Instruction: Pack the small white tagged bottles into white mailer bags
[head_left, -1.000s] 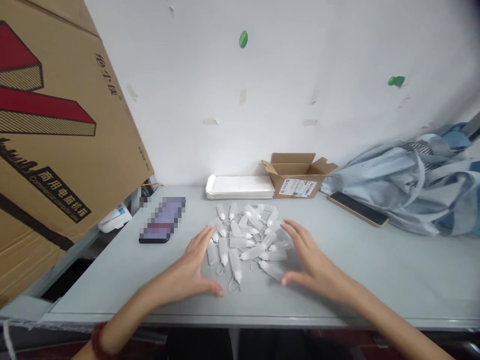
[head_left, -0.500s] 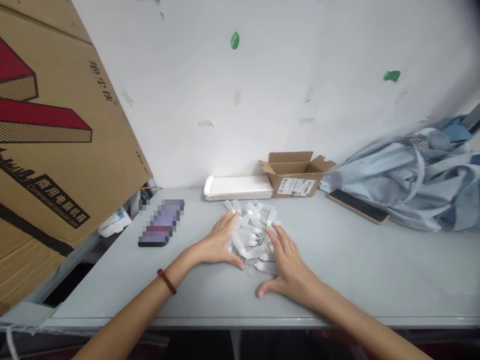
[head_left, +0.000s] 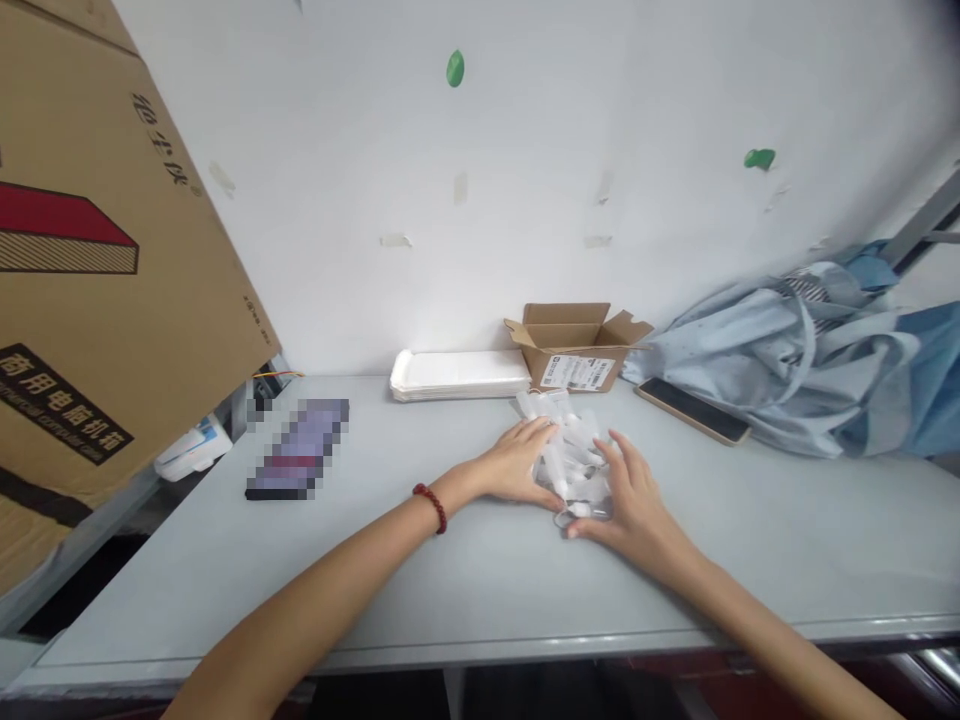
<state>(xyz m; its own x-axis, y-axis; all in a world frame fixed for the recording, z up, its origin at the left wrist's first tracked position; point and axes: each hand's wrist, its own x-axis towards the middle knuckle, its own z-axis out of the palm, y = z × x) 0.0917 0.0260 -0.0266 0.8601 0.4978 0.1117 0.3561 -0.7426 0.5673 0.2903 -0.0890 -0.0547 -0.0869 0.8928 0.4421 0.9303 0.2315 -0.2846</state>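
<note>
A loose heap of small translucent white plastic bottles with narrow tips [head_left: 576, 462] lies on the grey table [head_left: 450, 570]. On its left side rests my left hand [head_left: 519, 466], thumb and fingers apart, curved against the bottles. A dark red bead bracelet [head_left: 431, 508] circles that wrist. From the right, my right hand [head_left: 639, 508] cups the heap with thumb and fingers spread. Neither hand is closed around a bottle. Parts of the heap's sides are hidden behind the fingers.
Behind the heap stand a stack of white trays or envelopes [head_left: 461, 374] and an open cardboard box [head_left: 574, 362]. A phone [head_left: 694, 410] and blue-grey fabric [head_left: 795, 360] lie at right. At left are a blurred purple item [head_left: 300, 450] and a large carton [head_left: 127, 300].
Both hands have moved right, with the bottles shifted the same way into a tighter heap nearer the cardboard box. The gap between the hands is smaller. The camera view has turned slightly.
</note>
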